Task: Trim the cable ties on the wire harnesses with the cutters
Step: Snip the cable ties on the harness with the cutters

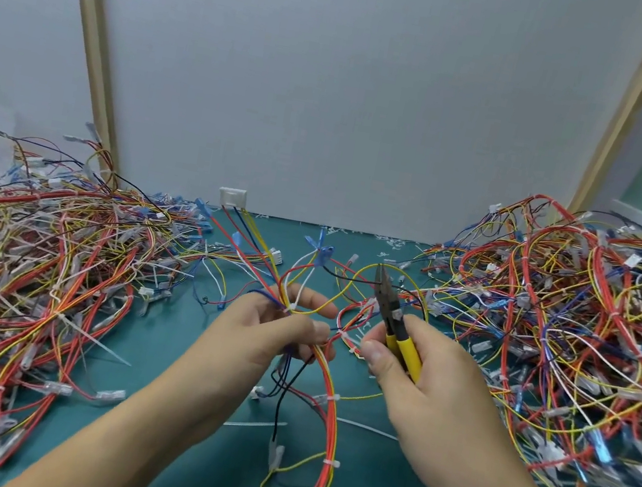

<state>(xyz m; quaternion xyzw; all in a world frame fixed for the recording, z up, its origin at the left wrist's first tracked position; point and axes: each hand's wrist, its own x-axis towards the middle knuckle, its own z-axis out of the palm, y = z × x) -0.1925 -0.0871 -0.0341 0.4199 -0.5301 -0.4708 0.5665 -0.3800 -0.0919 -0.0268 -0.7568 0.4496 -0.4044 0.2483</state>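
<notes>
Head view looks down on a green mat [172,346] that runs between two big heaps of red, yellow, white and blue wiring: the left pile [26,277] spreads to the near edge and the right pile [574,331] rises higher against the back. In the gap between them, the left hand [273,333] holds one wire harness [328,425] above the mat, its fingers and thumb curled in and pinching the bundle where several wires cross. From that grip the harness fans up and away toward blue terminals [322,250], and a long red, yellow and white loop hangs down toward the person. White cable ties [331,398] band this loop at several points. The right hand [426,390] is just beside the left, its fingers wrapped round the yellow handles of the cutters [392,314] with the thumb lying along the near side. The dark head of the cutters points up and away, and its jaws look closed together over a loop of yellow wire; whether they touch it cannot be told. A short white tie sits on the harness right at the right thumb's tip. Loose white tie tails [364,428] lie on the mat under the hands. A white connector [233,198] stands at the foot of the pale back panel [336,96].
</notes>
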